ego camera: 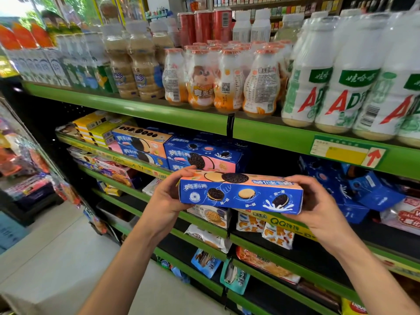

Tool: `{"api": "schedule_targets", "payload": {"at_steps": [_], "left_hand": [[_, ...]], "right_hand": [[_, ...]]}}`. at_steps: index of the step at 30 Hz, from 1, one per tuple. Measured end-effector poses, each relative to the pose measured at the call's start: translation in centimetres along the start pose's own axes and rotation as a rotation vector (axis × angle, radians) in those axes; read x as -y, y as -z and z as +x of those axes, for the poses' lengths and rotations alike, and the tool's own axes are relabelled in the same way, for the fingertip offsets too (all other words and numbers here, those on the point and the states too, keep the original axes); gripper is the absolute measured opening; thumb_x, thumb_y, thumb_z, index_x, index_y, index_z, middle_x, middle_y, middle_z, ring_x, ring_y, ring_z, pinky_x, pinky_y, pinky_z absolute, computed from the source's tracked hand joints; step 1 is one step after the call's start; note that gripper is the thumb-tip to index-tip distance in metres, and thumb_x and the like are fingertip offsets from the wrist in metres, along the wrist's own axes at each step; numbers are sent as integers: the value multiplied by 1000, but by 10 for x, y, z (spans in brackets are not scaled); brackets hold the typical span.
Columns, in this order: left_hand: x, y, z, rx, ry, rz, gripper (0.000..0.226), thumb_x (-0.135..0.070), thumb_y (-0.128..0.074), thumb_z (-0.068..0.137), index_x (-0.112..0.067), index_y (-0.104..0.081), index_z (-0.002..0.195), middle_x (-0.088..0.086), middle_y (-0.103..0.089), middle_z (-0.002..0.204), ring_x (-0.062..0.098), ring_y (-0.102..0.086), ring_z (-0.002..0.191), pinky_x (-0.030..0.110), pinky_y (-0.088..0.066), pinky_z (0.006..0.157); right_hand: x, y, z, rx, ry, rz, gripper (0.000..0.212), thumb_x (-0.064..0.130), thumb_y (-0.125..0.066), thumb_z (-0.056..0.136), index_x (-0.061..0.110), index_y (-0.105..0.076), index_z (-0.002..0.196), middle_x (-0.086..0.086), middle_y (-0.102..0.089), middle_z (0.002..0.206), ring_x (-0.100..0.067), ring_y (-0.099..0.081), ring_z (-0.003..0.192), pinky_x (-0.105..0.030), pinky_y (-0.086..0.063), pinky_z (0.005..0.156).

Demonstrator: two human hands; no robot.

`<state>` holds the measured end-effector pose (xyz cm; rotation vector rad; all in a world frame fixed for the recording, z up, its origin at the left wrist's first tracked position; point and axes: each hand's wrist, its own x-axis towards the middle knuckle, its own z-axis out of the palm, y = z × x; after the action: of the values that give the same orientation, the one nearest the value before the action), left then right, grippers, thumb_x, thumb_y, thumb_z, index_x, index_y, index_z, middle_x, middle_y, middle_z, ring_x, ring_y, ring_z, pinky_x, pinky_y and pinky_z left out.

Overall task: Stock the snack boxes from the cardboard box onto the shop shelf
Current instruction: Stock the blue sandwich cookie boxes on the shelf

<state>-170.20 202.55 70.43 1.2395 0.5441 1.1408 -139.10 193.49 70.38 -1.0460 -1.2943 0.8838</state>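
Fingers of my left hand [169,194] and right hand [318,201] clamp the snack box [241,193] by its ends, level, just below the stacked blue boxes [204,155]; I'd slide it squarely into the dark gap right of them.

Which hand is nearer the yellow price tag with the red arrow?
Right. The right hand holds the cookie box just below-left of the price tag; the left hand is farther left.

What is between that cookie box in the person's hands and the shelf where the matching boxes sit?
Nothing visible. The cookie box, held at its ends by the left hand and right hand, hangs in open air before the stacked cookie boxes. A dark empty gap lies right of that stack.
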Motion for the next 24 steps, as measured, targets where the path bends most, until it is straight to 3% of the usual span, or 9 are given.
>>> {"api": "schedule_targets", "payload": {"at_steps": [17,22,24], "left_hand": [[-10,6,-4,-67,35,87,55,9,-69,66,-29,-70,105,-5,-62,130,17,-61,117,36,-59,71],[-9,15,-3,-80,73,110,65,10,-73,66,-25,-64,119,6,-63,122,17,-60,107,29,-56,68],[-11,20,-4,-93,105,61,65,3,-69,69,-24,-58,128,10,-62,119,18,-61,100,27,-52,66]], "right_hand": [[0,-9,5,38,-24,13,65,1,-78,58,42,-66,107,13,-66,110,-4,-62,105,-21,-57,70],[-1,-12,6,57,-11,-73,63,8,-81,59,41,-64,110,9,-65,116,-10,-61,109,-20,-55,79],[2,-13,5,98,-12,-132,62,19,-83,62,40,-61,116,8,-65,117,-12,-62,110,-21,-53,85]]}}
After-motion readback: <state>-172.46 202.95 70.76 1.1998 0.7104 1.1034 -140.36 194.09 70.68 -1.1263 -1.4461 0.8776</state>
